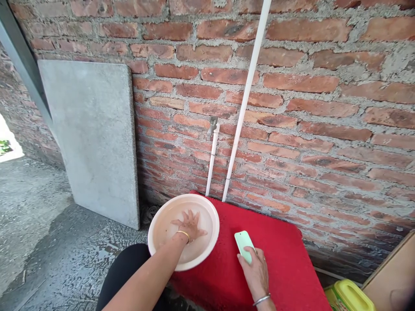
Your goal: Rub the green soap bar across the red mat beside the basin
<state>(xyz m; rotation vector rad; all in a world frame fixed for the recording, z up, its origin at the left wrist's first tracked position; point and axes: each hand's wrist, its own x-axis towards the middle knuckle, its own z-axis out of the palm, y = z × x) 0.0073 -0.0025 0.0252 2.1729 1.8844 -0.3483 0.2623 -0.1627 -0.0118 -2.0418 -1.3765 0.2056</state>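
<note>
A pale pink-white basin [153,231] stands on the left end of a red cloth [282,255] and holds water. My left hand [188,225] is in the basin, its fingers spread flat, holding nothing. On the red cloth to the right lies what looks like a mint-green scrub brush [243,242], with its smooth back up and a small hole at the far end. My right hand [254,263] grips its near end from above. The underside of the brush is hidden.
Behind the red cloth rises a brick wall [292,129] with a tall white pipe [244,101] and a short tap pipe [212,160]. A grey slab [94,138] leans at left over wet floor [87,250]. A yellow container [348,296] sits at lower right beside cardboard [394,274].
</note>
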